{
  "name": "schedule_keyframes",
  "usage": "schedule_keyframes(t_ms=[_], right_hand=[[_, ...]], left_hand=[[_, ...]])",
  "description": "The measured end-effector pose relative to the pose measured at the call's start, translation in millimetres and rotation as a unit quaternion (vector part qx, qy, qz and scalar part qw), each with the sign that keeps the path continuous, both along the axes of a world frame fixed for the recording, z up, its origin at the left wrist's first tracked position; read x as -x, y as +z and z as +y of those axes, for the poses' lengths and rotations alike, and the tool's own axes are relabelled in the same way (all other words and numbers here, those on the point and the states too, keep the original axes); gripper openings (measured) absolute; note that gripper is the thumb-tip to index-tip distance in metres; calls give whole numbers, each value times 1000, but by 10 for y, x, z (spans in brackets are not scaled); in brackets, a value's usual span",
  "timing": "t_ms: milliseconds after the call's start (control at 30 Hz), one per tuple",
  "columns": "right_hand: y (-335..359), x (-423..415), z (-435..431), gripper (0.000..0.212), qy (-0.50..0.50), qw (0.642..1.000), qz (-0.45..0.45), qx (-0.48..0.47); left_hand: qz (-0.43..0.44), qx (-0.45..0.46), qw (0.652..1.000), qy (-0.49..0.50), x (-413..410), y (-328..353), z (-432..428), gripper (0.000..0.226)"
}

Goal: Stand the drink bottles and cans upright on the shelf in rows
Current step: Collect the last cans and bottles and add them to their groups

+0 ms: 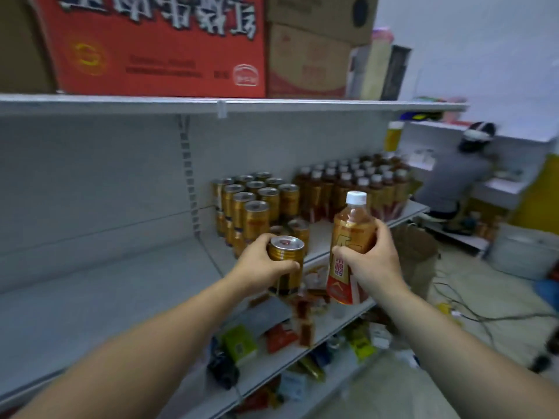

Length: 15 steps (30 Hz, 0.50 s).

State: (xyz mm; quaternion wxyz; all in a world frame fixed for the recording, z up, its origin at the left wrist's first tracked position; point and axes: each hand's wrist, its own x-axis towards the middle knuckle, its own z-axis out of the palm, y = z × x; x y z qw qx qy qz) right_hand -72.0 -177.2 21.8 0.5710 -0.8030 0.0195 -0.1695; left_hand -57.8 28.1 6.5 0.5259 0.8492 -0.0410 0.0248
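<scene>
My left hand (260, 263) is wrapped round a gold can (286, 258), its long axis near vertical, pull-tab end up, at the front edge of the shelf (90, 297). My right hand (373, 263), close beside the left, grips a bottle (351, 228) round its middle, long axis near vertical, white cap up and leaning slightly away from the left hand; amber drink fills it nearly to the neck. Just beyond the left hand, rows of cans (254, 207) stand upright on the shelf; beyond the right hand, farther back, stand rows of bottles (354, 189).

Dim, even indoor light; soft motion blur, wide-angle bending at edges.
</scene>
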Motion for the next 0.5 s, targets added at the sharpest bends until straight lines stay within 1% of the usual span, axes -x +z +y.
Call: schedule_keyframes(t_ms=[67,167,267,333,433,467,500], right_hand=[[-10,-32,-407,69,-24,1000,6,10],[-40,-127,-865,79,-57,998,25,18],[-72,-325,-1145,79,-76,997,30,13],[-109,-535,-1254,78,-78,996,36,17],[-170,-952,-1341,78,-73,995,58,32],[-183,-1107,-1350,76,-68,995,64,37],[-195,-1263,-1352,73,-60,995,66,44]], left_hand=[[1,-1,1000,-6,-142,13,-384,50],[17,1,1000,-12,-414,-30,-811,52],[17,20,1000,5,-717,-89,-1113,58],[28,30,999,16,-935,-149,-1251,57],[20,45,998,25,-1312,-289,-1383,52],[13,52,998,26,-1452,-340,-1416,48],[5,61,998,30,-1590,-388,-1450,39]])
